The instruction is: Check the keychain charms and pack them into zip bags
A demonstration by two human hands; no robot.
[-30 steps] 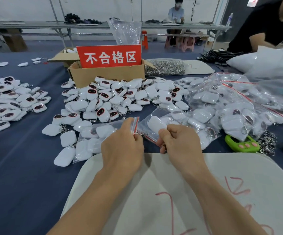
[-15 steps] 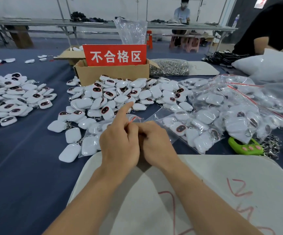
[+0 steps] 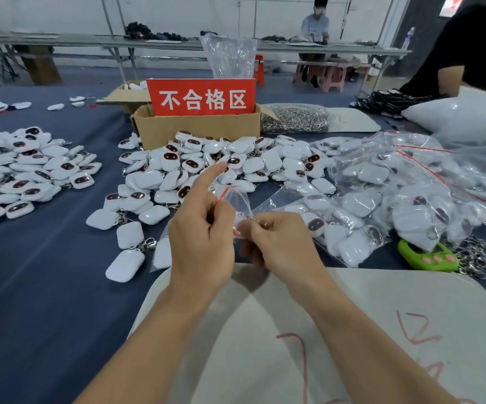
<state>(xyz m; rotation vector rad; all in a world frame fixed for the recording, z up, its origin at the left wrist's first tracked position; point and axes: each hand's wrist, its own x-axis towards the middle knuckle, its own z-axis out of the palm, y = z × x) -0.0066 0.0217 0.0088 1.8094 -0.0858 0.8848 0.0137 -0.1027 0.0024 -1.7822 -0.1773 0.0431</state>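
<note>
In the middle of the frame 2 hands meet over a small clear zip bag [image 3: 240, 201] with a red strip along its mouth. The left hand [image 3: 201, 240] pinches the bag's left edge between thumb and curled fingers, with 1 forefinger stuck out straight toward the top of the frame. The right hand [image 3: 282, 243] is curled narrow and pinches the bag's lower right edge. Whether a charm is inside, I cannot tell.

Just behind the hands lie loose charms [image 3: 207, 167], white, heaped against a cardboard box [image 3: 195, 131] that carries a red sign [image 3: 201, 97]. More lie in a side heap [image 3: 17, 176] at the left edge. At the right, filled bags [image 3: 396, 193] pile up, with a green gadget [image 3: 428, 256] beside them. A white mat [image 3: 352, 330] covers the lower right.
</note>
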